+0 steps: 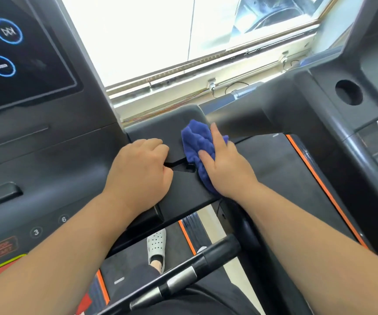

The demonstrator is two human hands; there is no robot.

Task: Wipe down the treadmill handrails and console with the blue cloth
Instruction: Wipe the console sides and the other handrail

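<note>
my right grip (226, 164), a bare hand, lies flat over the crumpled blue fleecy cloth (194, 142), fingers mostly straight and thumb laid on the fabric, pressing it down rather than clutching it. the cloth sits along the right edge of the flat dark grey plastic console wing (156, 126), reaching from near its far right corner back towards the near edge. i judge the flat palm is there to spread pressure, so the cloth drags over as much plastic as it can. my left grip (142, 169) rests on the same wing just beside the cloth without touching it, fingers curled under into a loose fist with nothing in it that i can see. to me it reads as a brace while the other side wipes

counting: one cloth, two grips, one wing under them. on the black glass console screen (31, 71) at upper left i count three round blue-lit buttons, and below it two number keys, a 3 and a 6. the black tubular handrail (219, 248) in the foreground carries two silver sensor bands, and neither grip is on it. one grey perforated clog (157, 244) shows on the belt below. i judge the screen and that handrail are likely yet to be wiped
</note>
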